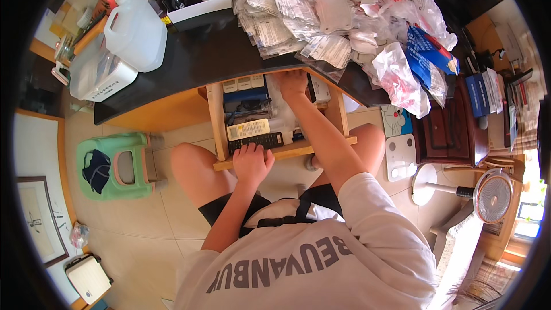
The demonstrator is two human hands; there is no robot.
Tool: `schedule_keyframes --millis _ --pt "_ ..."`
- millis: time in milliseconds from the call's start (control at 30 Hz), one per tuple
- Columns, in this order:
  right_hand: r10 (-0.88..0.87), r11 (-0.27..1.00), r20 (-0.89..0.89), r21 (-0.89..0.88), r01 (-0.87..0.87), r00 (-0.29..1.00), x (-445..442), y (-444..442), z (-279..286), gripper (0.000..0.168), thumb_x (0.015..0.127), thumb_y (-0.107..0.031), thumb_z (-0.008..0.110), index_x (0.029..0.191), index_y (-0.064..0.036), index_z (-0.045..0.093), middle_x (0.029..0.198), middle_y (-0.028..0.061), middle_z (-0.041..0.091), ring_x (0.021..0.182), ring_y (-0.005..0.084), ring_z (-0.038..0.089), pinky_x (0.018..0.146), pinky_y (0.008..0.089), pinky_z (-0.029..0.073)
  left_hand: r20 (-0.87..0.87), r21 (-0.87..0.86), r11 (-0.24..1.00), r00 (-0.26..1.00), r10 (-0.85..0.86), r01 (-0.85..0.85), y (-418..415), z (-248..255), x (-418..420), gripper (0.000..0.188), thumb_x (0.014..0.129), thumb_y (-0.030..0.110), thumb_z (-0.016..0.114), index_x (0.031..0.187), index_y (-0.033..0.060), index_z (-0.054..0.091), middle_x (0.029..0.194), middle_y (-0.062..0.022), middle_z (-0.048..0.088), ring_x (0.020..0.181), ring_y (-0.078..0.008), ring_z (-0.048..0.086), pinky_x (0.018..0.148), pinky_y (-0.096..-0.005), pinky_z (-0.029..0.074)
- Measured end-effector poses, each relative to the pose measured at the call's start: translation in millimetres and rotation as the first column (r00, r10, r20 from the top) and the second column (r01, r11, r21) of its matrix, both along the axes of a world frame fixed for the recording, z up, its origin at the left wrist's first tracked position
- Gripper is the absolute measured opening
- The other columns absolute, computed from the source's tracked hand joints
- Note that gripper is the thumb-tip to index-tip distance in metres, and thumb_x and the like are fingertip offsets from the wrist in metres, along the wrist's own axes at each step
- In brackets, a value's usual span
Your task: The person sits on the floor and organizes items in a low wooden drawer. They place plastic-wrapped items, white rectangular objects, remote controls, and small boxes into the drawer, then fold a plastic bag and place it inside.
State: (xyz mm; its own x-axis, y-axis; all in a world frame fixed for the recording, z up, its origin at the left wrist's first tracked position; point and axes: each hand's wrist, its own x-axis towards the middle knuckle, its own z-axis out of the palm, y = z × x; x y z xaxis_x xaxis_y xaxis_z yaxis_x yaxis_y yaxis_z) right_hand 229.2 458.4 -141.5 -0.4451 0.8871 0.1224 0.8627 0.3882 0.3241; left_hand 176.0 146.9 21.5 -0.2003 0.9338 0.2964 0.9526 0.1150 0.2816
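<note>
A wooden drawer [284,153] is pulled out from under the black countertop [193,51]. My left hand [252,161] grips the drawer's front board, its fingertips by a black remote control [272,140]. Just behind that remote lies a cream remote control [248,129]. Deep in the drawer, my right hand [294,85] reaches under the counter's edge beside clear plastic packaging [279,97]; its fingertips are hidden, so any hold cannot be made out. White remote controls [244,82] lie at the back left of the drawer, and a white device [320,89] sits at the back right.
Plastic-bagged papers [275,17] and crumpled bags [400,73] cover the counter's right part. A white jug [140,34] and a box of bottles [202,10] stand left. On the floor are a green stool [116,137], a bathroom scale [400,157] and a fan [493,196].
</note>
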Motion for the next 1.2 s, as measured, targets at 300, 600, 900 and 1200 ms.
schedule_keyframes --millis 300,600,900,1200 --pt "0.147 0.957 -0.795 -0.035 -0.287 0.588 115.1 -188.7 188.0 0.034 0.088 -0.01 0.061 0.121 -0.003 0.06 0.142 0.0191 0.044 0.137 0.0387 0.035 0.112 0.0594 0.022 -0.022 0.086 0.995 0.999 0.049 -0.047 -9.6 -8.2 -1.9 0.025 0.075 0.028 0.064 0.062 0.0074 0.06 0.066 -0.0066 0.054 0.063 -0.0269 0.055 0.058 -0.0384 0.04" --pt "0.061 0.986 -0.803 -0.045 -0.162 0.593 228.6 -270.3 179.7 0.024 0.088 -0.003 0.054 0.109 -0.004 0.065 0.124 0.0146 0.06 0.124 0.0325 0.052 0.11 0.0525 0.031 0.898 0.399 0.869 0.067 -0.435 0.293 4.2 172.1 6.0 0.041 0.102 0.028 0.039 0.117 -0.0009 0.065 0.117 -0.0136 0.067 0.122 -0.0279 0.053 0.108 -0.0423 0.035" --pt "0.104 0.988 -0.837 0.026 -0.15 0.538 225.0 -265.1 170.4 0.025 0.088 -0.002 0.054 0.11 -0.005 0.065 0.122 0.0127 0.062 0.119 0.0295 0.056 0.108 0.0493 0.033 0.185 0.976 0.196 -0.835 -0.519 0.095 -13.1 315.8 59.4 0.08 0.094 0.063 0.029 0.13 -0.0051 0.051 0.132 -0.0211 0.047 0.13 -0.0415 0.042 0.111 -0.0518 0.025" --pt "0.1 0.989 -0.856 0.03 -0.144 0.508 224.9 -265.2 170.1 0.023 0.088 0.0 0.054 0.108 -0.004 0.066 0.119 0.013 0.064 0.116 0.0297 0.057 0.107 0.0477 0.035 0.173 0.981 0.167 -0.852 -0.494 0.103 -13.9 328.8 67.7 0.077 0.094 0.066 0.026 0.129 0.0031 0.054 0.116 -0.0175 0.052 0.128 -0.0428 0.043 0.11 -0.0598 0.022"
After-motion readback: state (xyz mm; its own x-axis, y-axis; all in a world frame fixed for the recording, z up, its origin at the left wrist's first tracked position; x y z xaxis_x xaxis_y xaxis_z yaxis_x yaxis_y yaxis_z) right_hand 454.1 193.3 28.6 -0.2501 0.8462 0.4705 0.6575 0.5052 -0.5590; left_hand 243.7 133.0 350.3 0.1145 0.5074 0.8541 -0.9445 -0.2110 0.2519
